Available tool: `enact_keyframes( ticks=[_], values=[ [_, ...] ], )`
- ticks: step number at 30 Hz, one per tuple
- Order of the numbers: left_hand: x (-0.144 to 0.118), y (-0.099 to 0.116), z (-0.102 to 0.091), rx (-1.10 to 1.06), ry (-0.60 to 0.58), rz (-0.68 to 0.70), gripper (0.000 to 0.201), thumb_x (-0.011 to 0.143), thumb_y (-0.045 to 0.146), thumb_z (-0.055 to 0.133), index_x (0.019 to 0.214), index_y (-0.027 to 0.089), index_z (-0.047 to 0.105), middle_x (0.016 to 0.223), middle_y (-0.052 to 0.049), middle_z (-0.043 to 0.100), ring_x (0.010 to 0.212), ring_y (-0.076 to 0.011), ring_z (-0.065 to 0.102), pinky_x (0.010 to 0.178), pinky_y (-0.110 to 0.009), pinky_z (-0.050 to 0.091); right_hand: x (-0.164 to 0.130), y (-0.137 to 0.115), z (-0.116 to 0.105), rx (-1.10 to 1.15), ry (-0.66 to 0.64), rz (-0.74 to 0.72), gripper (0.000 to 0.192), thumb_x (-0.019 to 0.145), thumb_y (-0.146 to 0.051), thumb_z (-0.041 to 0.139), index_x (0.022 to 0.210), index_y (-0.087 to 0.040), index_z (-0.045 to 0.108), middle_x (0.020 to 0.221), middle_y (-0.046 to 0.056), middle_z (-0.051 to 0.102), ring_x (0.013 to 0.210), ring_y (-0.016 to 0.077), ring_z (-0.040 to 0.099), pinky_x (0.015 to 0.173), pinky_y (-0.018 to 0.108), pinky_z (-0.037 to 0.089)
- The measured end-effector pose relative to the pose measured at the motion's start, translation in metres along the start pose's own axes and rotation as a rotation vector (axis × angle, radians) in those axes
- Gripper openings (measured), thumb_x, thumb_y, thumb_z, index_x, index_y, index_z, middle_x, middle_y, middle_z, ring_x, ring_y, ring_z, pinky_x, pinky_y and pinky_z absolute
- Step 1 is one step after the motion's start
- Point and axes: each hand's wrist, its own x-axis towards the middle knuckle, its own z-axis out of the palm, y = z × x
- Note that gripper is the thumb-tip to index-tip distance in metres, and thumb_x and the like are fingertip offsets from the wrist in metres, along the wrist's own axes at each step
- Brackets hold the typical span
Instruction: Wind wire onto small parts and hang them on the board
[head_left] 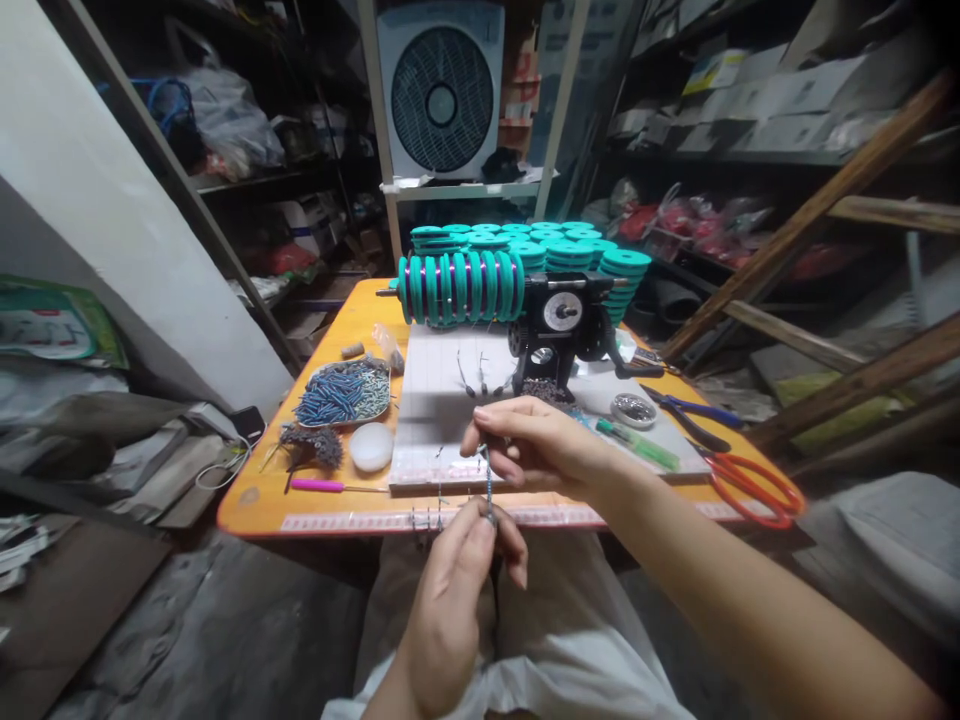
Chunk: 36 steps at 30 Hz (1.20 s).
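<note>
Both hands meet just in front of the near edge of the orange bench (255, 500), over the person's lap. The right hand (536, 445) pinches the upper end of a short, thin beaded wire piece (488, 490) between thumb and forefinger, and the left hand (461, 570) comes up from below with its fingertips closed on the lower end, so the piece hangs roughly upright between the two grips. It is too small to tell whether it is wrapped wire or a string of tiny beads.

Judging from this, the step in hand is the fine work on that one piece: threading, twisting or tightening it while both ends are held. The next move would call for a steady pinch at both ends and small turns of the fingers, keeping the piece taut without bending it.

On the bench behind the hands lies a white gridded mat (442, 400) with a few small finished-looking pieces on it. A black hand-cranked winder with a dial (561, 325) stands at the far end of the mat, with a row of teal spools (461, 285) on its shaft and more teal spools stacked behind. To the left sit a tray of blue bugle beads (343, 393), a round white lid (371, 446) and a pink-handled tool (319, 485). To the right are blue-handled pliers (694, 412), a green-handled tool (637, 443) and orange scissors (750, 485).
</note>
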Motion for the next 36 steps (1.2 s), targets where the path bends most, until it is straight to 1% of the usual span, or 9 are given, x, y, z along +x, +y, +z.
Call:
enact_keyframes(
  ticks=[3, 6, 10, 13, 15, 19, 25, 30, 36],
  values=[
    [-0.001, -0.003, -0.001, -0.073, 0.013, -0.061, 0.033, 0.094, 0.04, 0.039, 0.077, 0.016, 0.054, 0.067, -0.001, 0.051, 0.064, -0.0085, 0.048, 0.065, -0.021, 0.037, 0.0, 0.003, -0.001, 0.011, -0.028, 0.011, 0.073, 0.082, -0.056, 0.047, 0.131, -0.003, 0.041, 0.046, -0.007, 0.042, 0.03, -0.0052, 0.022, 0.033, 0.009, 0.011],
    [-0.001, -0.007, -0.001, -0.186, 0.014, -0.099, 0.036, 0.095, 0.039, 0.037, 0.075, 0.014, 0.054, 0.065, -0.001, 0.052, 0.06, -0.0084, 0.049, 0.062, -0.021, 0.038, -0.004, 0.008, -0.001, 0.053, -0.153, 0.077, 0.074, 0.087, -0.059, 0.035, 0.143, -0.011, 0.028, 0.046, -0.006, 0.044, 0.027, -0.003, 0.022, 0.032, 0.009, 0.012],
    [-0.002, -0.012, -0.001, -0.248, 0.042, -0.109, 0.031, 0.094, 0.037, 0.039, 0.085, 0.013, 0.057, 0.07, -0.001, 0.055, 0.058, -0.0082, 0.05, 0.06, -0.02, 0.04, -0.004, 0.021, 0.001, 0.151, -0.261, 0.142, 0.064, 0.088, -0.059, 0.028, 0.123, -0.006, 0.037, 0.055, -0.002, 0.053, 0.027, 0.0003, 0.029, 0.031, 0.011, 0.014],
    [-0.004, -0.014, -0.002, -0.315, 0.043, -0.132, 0.032, 0.093, 0.037, 0.039, 0.079, 0.013, 0.055, 0.061, -0.001, 0.052, 0.055, -0.0096, 0.05, 0.058, -0.021, 0.039, 0.001, 0.031, 0.006, 0.208, -0.2, 0.112, 0.05, 0.085, -0.059, 0.034, 0.094, -0.01, 0.033, 0.057, -0.002, 0.055, 0.026, 0.0023, 0.03, 0.03, 0.013, 0.015],
    [-0.008, -0.017, -0.004, -0.383, 0.017, -0.167, 0.036, 0.094, 0.037, 0.037, 0.071, 0.014, 0.051, 0.056, -0.003, 0.054, 0.054, -0.0106, 0.052, 0.058, -0.022, 0.04, 0.003, 0.034, 0.008, 0.245, -0.149, 0.105, 0.048, 0.084, -0.059, 0.036, 0.087, -0.011, 0.027, 0.055, -0.003, 0.053, 0.026, 0.0029, 0.028, 0.029, 0.013, 0.014],
    [-0.022, -0.032, -0.007, -0.515, -0.048, -0.275, 0.037, 0.092, 0.04, 0.041, 0.069, 0.014, 0.051, 0.052, -0.007, 0.061, 0.049, -0.0122, 0.057, 0.054, -0.021, 0.043, 0.004, 0.036, 0.009, 0.275, -0.076, 0.099, 0.047, 0.084, -0.058, 0.036, 0.085, -0.012, 0.026, 0.05, -0.006, 0.048, 0.024, 0.0023, 0.023, 0.029, 0.014, 0.009],
    [-0.05, -0.057, -0.015, -0.68, -0.122, -0.421, 0.037, 0.091, 0.045, 0.041, 0.073, 0.014, 0.05, 0.064, -0.015, 0.07, 0.055, -0.021, 0.068, 0.052, -0.024, 0.049, 0.005, 0.04, 0.001, 0.24, -0.033, 0.075, 0.045, 0.086, -0.056, 0.034, 0.086, -0.011, 0.028, 0.05, -0.006, 0.049, 0.025, 0.0007, 0.024, 0.03, 0.014, 0.008],
    [-0.064, -0.057, -0.023, -0.67, -0.109, -0.511, 0.041, 0.096, 0.041, 0.023, 0.077, 0.015, 0.048, 0.071, -0.016, 0.072, 0.061, -0.0215, 0.07, 0.054, -0.022, 0.049, 0.006, 0.043, -0.002, 0.228, -0.018, 0.069, 0.044, 0.087, -0.055, 0.033, 0.086, -0.011, 0.029, 0.05, -0.007, 0.05, 0.025, 0.0, 0.024, 0.031, 0.014, 0.007],
    [-0.073, -0.058, -0.028, -0.72, -0.124, -0.533, 0.04, 0.096, 0.039, 0.021, 0.077, 0.015, 0.046, 0.062, -0.015, 0.069, 0.057, -0.0205, 0.069, 0.05, -0.015, 0.039, 0.005, 0.042, -0.002, 0.199, 0.001, 0.072, 0.041, 0.088, -0.052, 0.031, 0.084, -0.011, 0.028, 0.049, -0.007, 0.047, 0.025, 0.0004, 0.024, 0.03, 0.015, 0.008]
  ],
)
